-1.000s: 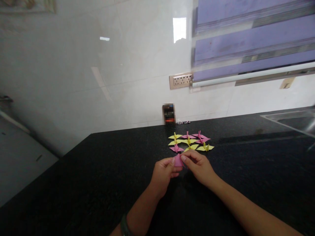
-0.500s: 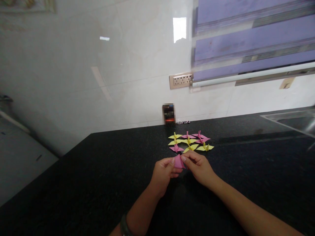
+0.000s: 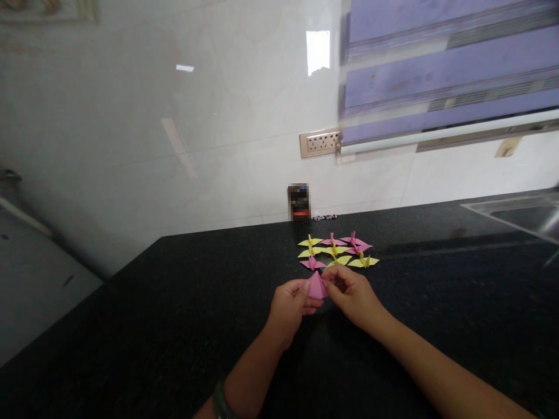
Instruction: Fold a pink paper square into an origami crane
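Both my hands pinch a small folded pink paper piece (image 3: 316, 287) just above the black countertop (image 3: 174, 302). My left hand (image 3: 290, 307) grips its left edge with thumb and fingers. My right hand (image 3: 351, 294) holds its right side at the top. Just beyond the hands lie several finished origami cranes (image 3: 336, 251), yellow and pink, set in rows on the counter. A dark band sits on my left wrist.
A small dark box (image 3: 299, 203) stands against the white tiled wall, with tiny beads (image 3: 325, 217) beside it. A socket strip (image 3: 320, 143) is on the wall. A steel sink (image 3: 519, 212) lies at the far right. The counter's left edge drops off.
The pink piece has turned slightly between my fingers and now shows a pointed triangular face. The hands stay in the same place.
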The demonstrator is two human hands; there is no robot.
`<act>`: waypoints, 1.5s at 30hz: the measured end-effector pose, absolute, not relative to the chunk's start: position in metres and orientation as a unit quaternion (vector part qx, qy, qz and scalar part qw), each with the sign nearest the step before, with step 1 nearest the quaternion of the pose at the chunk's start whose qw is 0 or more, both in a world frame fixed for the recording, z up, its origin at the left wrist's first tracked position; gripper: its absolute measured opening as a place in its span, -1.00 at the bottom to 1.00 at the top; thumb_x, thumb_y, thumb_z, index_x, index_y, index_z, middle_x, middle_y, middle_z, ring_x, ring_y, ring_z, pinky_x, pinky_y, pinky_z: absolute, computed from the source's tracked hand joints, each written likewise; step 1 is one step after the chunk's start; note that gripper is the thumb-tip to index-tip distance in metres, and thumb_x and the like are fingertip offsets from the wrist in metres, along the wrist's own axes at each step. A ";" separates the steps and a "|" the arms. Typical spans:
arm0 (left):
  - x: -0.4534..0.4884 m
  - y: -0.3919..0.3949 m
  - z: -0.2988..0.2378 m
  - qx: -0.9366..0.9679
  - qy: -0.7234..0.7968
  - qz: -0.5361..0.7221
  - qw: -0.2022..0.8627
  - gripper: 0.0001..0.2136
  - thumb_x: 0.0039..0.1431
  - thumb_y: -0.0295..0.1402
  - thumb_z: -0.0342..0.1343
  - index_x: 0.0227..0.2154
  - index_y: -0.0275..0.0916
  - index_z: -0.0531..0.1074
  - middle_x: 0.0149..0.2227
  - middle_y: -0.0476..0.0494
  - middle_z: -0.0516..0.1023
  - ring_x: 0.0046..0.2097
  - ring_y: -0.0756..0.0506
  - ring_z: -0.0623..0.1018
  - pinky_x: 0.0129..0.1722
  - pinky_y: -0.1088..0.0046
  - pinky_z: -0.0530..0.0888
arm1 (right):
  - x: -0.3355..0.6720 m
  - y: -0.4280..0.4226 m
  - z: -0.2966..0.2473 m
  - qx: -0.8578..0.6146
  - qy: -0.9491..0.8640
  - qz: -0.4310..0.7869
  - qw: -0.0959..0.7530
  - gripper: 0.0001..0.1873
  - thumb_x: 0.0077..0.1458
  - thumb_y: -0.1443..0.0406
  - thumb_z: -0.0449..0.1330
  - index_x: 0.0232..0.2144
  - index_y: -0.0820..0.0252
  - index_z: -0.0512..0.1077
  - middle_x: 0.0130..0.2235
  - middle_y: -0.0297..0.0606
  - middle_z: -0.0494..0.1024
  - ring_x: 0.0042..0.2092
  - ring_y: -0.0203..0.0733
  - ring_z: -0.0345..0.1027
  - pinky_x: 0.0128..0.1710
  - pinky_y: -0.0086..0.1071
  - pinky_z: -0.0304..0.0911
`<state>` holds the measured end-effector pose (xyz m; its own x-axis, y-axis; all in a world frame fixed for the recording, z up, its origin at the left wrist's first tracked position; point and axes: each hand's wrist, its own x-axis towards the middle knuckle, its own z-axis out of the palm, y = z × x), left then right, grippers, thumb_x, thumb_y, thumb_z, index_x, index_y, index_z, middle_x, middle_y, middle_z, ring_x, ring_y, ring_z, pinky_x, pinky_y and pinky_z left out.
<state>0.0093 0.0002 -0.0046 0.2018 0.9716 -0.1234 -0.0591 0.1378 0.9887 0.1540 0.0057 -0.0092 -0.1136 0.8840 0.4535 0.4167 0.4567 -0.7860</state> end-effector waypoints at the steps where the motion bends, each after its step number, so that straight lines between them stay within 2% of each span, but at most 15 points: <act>1: 0.009 0.000 -0.005 0.496 0.458 0.432 0.598 -0.62 -0.09 -0.16 0.01 -0.29 -0.38 0.34 -0.38 -0.26 0.47 -0.43 -0.05 0.48 -0.51 0.51 0.36 | 0.154 0.005 -0.008 -0.462 -0.712 0.233 0.475 -0.88 -0.07 0.38 0.01 -0.42 0.20 0.33 -0.48 -0.32 0.39 -0.48 -0.33 0.23 -0.49 -0.47 0.14; 5: 0.009 0.000 -0.005 0.498 0.449 0.435 0.601 -0.62 -0.09 -0.16 0.01 -0.29 -0.39 0.34 -0.38 -0.25 0.47 -0.42 -0.04 0.48 -0.49 0.52 0.37 | 0.155 0.003 -0.003 -0.459 -0.735 0.205 0.456 -0.86 -0.04 0.36 0.00 -0.41 0.19 0.35 -0.47 -0.31 0.38 -0.45 -0.31 0.22 -0.44 -0.43 0.13; 10: 0.010 0.000 -0.005 0.482 0.444 0.445 0.610 -0.61 -0.07 -0.11 -0.05 -0.36 -0.39 0.36 -0.43 -0.23 0.47 -0.44 -0.04 0.47 -0.49 0.49 0.38 | 0.153 0.003 -0.003 -0.430 -0.749 0.202 0.462 -0.97 -0.10 0.38 0.07 -0.53 0.19 0.31 -0.46 -0.31 0.34 -0.40 -0.28 0.19 -0.43 -0.43 0.12; 15: 0.010 -0.003 -0.003 0.515 0.433 0.414 0.613 -0.66 -0.13 -0.21 0.07 -0.31 -0.36 0.35 -0.40 -0.20 0.47 -0.45 -0.02 0.47 -0.56 0.58 0.33 | 0.153 0.008 -0.009 -0.430 -0.730 0.230 0.479 -0.91 -0.05 0.36 0.04 -0.55 0.20 0.30 -0.46 -0.31 0.33 -0.39 -0.29 0.18 -0.38 -0.41 0.12; 19: 0.010 -0.004 -0.002 0.568 0.457 0.392 0.561 -0.79 -0.13 -0.30 0.07 -0.43 -0.34 0.38 -0.63 -0.05 0.42 -0.65 0.07 0.36 -0.71 0.64 0.17 | 0.155 0.008 -0.007 -0.435 -0.710 0.259 0.490 -0.92 -0.04 0.34 0.04 -0.51 0.20 0.32 -0.46 -0.32 0.32 -0.39 -0.29 0.19 -0.36 -0.40 0.13; 22: 0.010 -0.003 0.000 0.578 0.469 0.395 0.538 -0.83 -0.09 -0.30 0.02 -0.57 -0.34 0.36 -0.74 0.01 0.33 -0.71 0.10 0.27 -0.73 0.64 0.13 | 0.155 0.006 -0.003 -0.414 -0.724 0.261 0.486 -0.95 -0.08 0.36 0.08 -0.52 0.20 0.35 -0.44 -0.32 0.32 -0.35 -0.28 0.20 -0.32 -0.39 0.13; 30: 0.010 -0.001 -0.002 0.552 0.460 0.421 0.554 -0.83 -0.12 -0.33 0.03 -0.49 -0.35 0.38 -0.69 0.00 0.35 -0.67 0.09 0.31 -0.70 0.63 0.15 | 0.154 0.000 -0.001 -0.345 -0.794 0.215 0.452 -0.74 -0.09 0.40 0.09 -0.31 0.00 0.42 -0.27 -0.27 0.29 -0.25 -0.25 0.18 -0.27 -0.35 0.15; 34: 0.008 0.000 -0.005 0.529 0.445 0.446 0.569 -0.84 -0.14 -0.36 0.05 -0.48 -0.35 0.40 -0.64 -0.01 0.37 -0.65 0.10 0.28 -0.68 0.63 0.15 | 0.154 -0.006 0.006 -0.322 -0.807 0.218 0.444 -0.70 -0.15 0.30 0.16 -0.26 0.03 0.40 -0.16 -0.25 0.24 -0.17 -0.19 0.14 -0.19 -0.32 0.11; 37: 0.008 0.000 -0.005 0.523 0.438 0.456 0.571 -0.79 -0.15 -0.32 0.07 -0.44 -0.36 0.42 -0.63 -0.02 0.38 -0.64 0.11 0.26 -0.67 0.63 0.15 | 0.152 -0.009 0.009 -0.320 -0.804 0.241 0.440 -0.80 -0.03 0.30 0.05 -0.35 0.07 0.45 -0.18 -0.25 0.25 -0.17 -0.20 0.15 -0.17 -0.32 0.10; 39: 0.008 -0.001 -0.005 0.522 0.439 0.456 0.572 -0.75 -0.15 -0.30 0.08 -0.40 -0.36 0.42 -0.63 -0.03 0.38 -0.64 0.11 0.25 -0.67 0.63 0.15 | 0.151 -0.008 0.007 -0.342 -0.790 0.246 0.447 -0.79 -0.01 0.32 0.01 -0.45 0.10 0.46 -0.23 -0.26 0.27 -0.20 -0.23 0.17 -0.19 -0.34 0.12; 45: 0.010 -0.001 -0.005 0.529 0.439 0.453 0.568 -0.73 -0.13 -0.30 0.06 -0.34 -0.34 0.42 -0.56 -0.07 0.44 -0.61 0.09 0.31 -0.63 0.62 0.21 | 0.144 -0.006 -0.003 -0.405 -0.739 0.254 0.475 -0.94 -0.13 0.38 0.09 -0.54 0.17 0.37 -0.29 -0.27 0.25 -0.27 -0.27 0.19 -0.36 -0.44 0.19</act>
